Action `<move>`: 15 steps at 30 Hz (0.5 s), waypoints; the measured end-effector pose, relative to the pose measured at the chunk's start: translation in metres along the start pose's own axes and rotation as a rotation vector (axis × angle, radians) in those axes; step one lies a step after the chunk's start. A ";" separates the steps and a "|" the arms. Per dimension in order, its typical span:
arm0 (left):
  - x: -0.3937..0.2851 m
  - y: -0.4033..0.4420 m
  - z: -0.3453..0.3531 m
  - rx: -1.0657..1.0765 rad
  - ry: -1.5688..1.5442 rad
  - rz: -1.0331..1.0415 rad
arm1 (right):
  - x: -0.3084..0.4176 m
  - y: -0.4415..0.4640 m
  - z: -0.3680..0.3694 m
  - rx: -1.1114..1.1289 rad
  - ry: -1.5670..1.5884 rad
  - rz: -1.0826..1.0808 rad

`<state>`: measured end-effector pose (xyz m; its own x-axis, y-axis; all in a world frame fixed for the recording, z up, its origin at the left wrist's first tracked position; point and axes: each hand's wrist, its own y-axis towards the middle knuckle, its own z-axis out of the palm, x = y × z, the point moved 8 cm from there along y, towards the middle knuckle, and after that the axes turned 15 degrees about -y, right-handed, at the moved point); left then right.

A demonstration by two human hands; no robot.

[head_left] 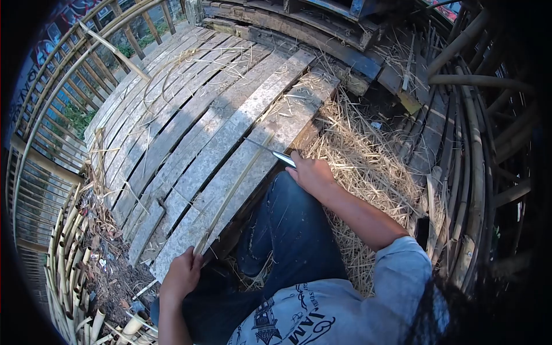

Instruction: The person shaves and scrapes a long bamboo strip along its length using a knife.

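Observation:
A long, thin bamboo strip (pixel 233 194) lies slantwise across the pale plank near the front of the wooden platform (pixel 230 129). My left hand (pixel 183 271) is closed around its near end, just off the platform's front edge. In my right hand (pixel 312 177) is a knife (pixel 284 158) with a shiny handle. Its thin blade points left and crosses over the strip near the strip's far end; whether the two touch, I cannot tell.
Straw-like shavings (pixel 368 155) cover the ground to the right. Bamboo poles (pixel 472 155) stand along the right side, and a bamboo fence (pixel 52 123) curves on the left. Cut bamboo pieces (pixel 68 259) pile up at lower left. Stacked pallets (pixel 299 29) border the back.

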<state>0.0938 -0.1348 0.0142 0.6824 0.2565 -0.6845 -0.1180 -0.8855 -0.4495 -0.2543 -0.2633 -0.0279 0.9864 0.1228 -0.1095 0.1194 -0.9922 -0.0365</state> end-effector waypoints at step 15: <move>-0.004 0.005 -0.008 0.001 0.044 -0.035 | 0.013 -0.001 0.012 -0.018 0.040 -0.091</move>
<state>0.0956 -0.1431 0.0195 0.7175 0.2699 -0.6421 -0.0943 -0.8758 -0.4735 -0.2431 -0.2603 -0.0412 0.9751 0.2114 -0.0666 0.2101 -0.9773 -0.0261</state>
